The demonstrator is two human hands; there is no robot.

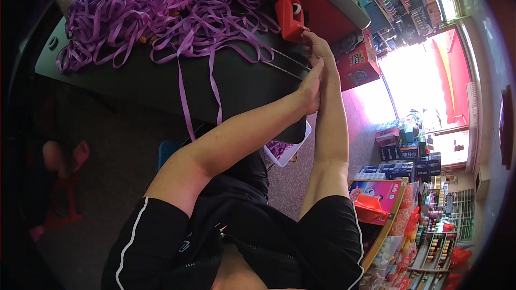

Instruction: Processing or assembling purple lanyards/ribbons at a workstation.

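Observation:
My left hand (310,90) reaches over the right edge of the dark table, its fingers closed and partly hidden behind its back. Two thin pale cord strands (287,58) run across the tabletop to it. Just beyond, my right hand (318,49) has bent fingertips at the front end of a red tape dispenser (290,19); whatever lies between them is too small to make out. The left fingertips lie close against the right wrist. A big heap of purple ribbon (161,11) covers the far left, with two lengths hanging over the near edge.
Below the table's edge stands a white bin (301,147) holding purple ribbon. A red box (359,64) is beyond my right forearm. Stacked boxes (400,150) and loaded shelves (438,247) line the right side. A red stool (64,201) and part of another person appear at the left.

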